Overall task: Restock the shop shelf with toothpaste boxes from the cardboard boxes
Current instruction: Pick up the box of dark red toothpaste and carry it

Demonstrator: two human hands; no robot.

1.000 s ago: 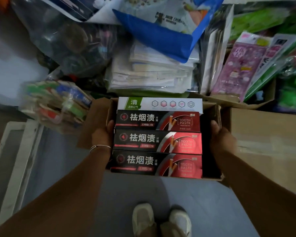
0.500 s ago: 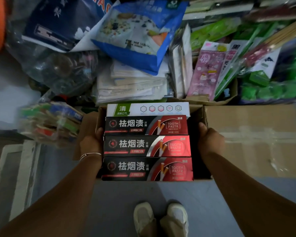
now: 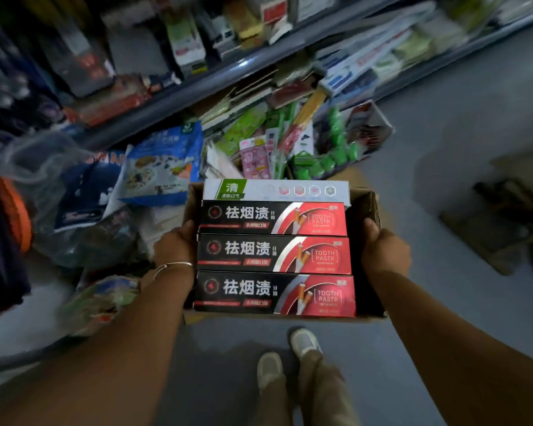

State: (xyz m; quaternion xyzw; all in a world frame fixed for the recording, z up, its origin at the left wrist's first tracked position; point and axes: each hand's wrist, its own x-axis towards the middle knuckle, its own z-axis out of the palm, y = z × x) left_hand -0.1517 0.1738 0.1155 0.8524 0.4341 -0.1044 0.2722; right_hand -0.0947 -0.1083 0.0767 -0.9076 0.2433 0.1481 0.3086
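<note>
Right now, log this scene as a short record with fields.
carried: cardboard box, open top
held by: left hand and right hand, one on each side
contents: three red-and-black toothpaste boxes, one white-and-green toothpaste box farthest from the person
ahead: shop shelf, blurred
floor: packaged goods piled below the shelf

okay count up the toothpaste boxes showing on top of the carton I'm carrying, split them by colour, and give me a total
Black-and-red toothpaste boxes: 3
White-and-green toothpaste box: 1
Total showing on top: 4

Any boxes underneath are hidden. The left hand and right hand grip the sides of the cardboard carton.
</note>
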